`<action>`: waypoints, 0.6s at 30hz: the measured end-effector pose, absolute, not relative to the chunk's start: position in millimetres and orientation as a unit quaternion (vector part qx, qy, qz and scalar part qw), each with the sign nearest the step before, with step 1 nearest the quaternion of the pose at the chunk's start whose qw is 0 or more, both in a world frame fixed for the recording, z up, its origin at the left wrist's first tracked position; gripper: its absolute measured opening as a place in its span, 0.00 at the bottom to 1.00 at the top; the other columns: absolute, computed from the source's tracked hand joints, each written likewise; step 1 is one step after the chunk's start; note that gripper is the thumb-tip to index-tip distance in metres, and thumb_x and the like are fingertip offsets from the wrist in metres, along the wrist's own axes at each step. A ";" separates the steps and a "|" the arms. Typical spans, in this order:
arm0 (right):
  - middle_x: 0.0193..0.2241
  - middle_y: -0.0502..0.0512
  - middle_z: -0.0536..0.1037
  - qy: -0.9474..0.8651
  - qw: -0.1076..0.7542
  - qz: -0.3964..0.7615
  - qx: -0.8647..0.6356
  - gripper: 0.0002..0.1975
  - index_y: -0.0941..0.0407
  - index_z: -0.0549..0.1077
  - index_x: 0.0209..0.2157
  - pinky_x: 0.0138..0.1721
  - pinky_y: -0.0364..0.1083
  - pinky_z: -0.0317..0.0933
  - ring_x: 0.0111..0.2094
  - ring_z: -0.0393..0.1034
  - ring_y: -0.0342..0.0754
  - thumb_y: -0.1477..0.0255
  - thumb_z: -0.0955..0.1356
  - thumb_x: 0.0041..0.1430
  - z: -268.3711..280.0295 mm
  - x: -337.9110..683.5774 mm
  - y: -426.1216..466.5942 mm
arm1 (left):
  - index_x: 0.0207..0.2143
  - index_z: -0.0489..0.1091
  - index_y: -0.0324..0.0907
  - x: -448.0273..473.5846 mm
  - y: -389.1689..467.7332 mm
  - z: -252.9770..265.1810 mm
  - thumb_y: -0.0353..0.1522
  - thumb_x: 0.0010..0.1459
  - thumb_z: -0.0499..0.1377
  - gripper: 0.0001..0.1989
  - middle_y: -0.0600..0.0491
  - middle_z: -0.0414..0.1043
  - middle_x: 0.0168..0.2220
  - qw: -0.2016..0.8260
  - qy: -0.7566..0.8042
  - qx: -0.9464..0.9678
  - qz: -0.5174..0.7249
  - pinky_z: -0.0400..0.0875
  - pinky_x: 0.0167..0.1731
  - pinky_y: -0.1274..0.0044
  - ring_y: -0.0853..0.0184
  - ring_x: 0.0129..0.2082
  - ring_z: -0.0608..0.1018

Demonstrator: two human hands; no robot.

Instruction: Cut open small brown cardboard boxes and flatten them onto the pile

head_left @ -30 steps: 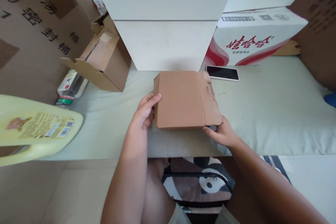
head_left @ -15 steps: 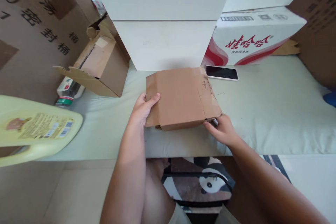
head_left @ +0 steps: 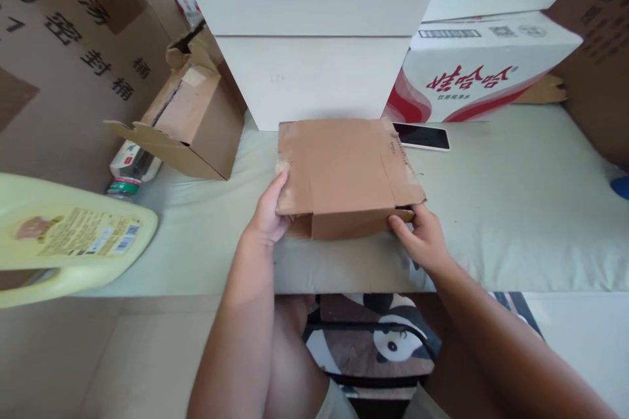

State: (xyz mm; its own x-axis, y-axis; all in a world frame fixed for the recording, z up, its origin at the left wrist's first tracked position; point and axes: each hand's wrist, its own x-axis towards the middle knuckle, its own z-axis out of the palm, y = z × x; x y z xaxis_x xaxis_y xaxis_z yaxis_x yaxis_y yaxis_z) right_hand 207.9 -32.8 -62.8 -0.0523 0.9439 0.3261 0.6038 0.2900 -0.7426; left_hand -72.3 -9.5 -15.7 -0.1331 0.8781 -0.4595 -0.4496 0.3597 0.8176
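Note:
A brown cardboard box [head_left: 346,167] rests on the pale green cloth in front of me, its end flaps sticking out at both sides. My left hand [head_left: 272,213] grips the left flap, thumb on the edge and fingers mostly hidden beneath. At the near right corner, my right hand [head_left: 420,232] pinches the box's right end, with the thumb on the front side. The left end looks open under its raised top flap.
A white phone [head_left: 423,137] lies just behind the box's right side. Further left stand another opened cardboard box [head_left: 206,124], a bottle with a green cap [head_left: 125,184] and a yellow jug [head_left: 78,236]. White panels [head_left: 314,82] and a white-and-red carton [head_left: 472,75] line the back.
The box has tilted so that more of its front side shows. Its left top flap has risen, and my left hand has shifted lower along that flap.

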 end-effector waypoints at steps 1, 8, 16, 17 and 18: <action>0.29 0.56 0.81 -0.688 0.406 0.211 -0.564 0.07 0.53 0.72 0.34 0.30 0.48 0.68 0.29 0.76 0.53 0.64 0.67 0.58 -62.3 208.7 -32.6 | 0.38 0.76 0.43 -70.6 -9.3 -17.7 0.49 0.54 0.64 0.19 0.44 0.81 0.38 0.629 0.538 0.201 0.525 0.81 0.39 0.64 0.49 0.47 0.82; 0.30 0.55 0.80 -0.670 0.423 0.257 -0.553 0.09 0.53 0.72 0.36 0.33 0.50 0.68 0.31 0.74 0.53 0.62 0.65 0.62 -66.8 211.9 -33.7 | 0.32 0.75 0.43 -73.2 -6.6 -29.3 0.52 0.47 0.70 0.23 0.46 0.81 0.35 0.562 0.554 0.281 0.546 0.78 0.43 0.66 0.50 0.46 0.82; 0.38 0.55 0.82 -0.596 0.513 0.342 -0.514 0.15 0.52 0.76 0.39 0.47 0.53 0.69 0.44 0.76 0.56 0.57 0.64 0.66 -73.4 210.5 -31.0 | 0.27 0.73 0.41 -75.7 -1.6 -31.0 0.54 0.42 0.71 0.26 0.50 0.78 0.27 0.506 0.554 0.266 0.605 0.71 0.26 0.76 0.61 0.30 0.80; 0.39 0.55 0.82 -0.591 0.512 0.358 -0.511 0.15 0.52 0.77 0.40 0.48 0.53 0.69 0.45 0.76 0.55 0.57 0.64 0.66 -74.5 211.0 -31.0 | 0.27 0.73 0.41 -76.1 -0.5 -32.1 0.53 0.42 0.71 0.26 0.51 0.78 0.27 0.492 0.554 0.255 0.621 0.70 0.25 0.77 0.64 0.28 0.79; 0.39 0.55 0.82 -0.585 0.509 0.374 -0.508 0.15 0.51 0.77 0.41 0.48 0.53 0.68 0.45 0.76 0.55 0.57 0.64 0.67 -75.4 211.3 -31.2 | 0.27 0.74 0.41 -76.7 0.7 -33.3 0.53 0.43 0.71 0.25 0.52 0.78 0.27 0.479 0.554 0.246 0.635 0.70 0.25 0.77 0.66 0.27 0.78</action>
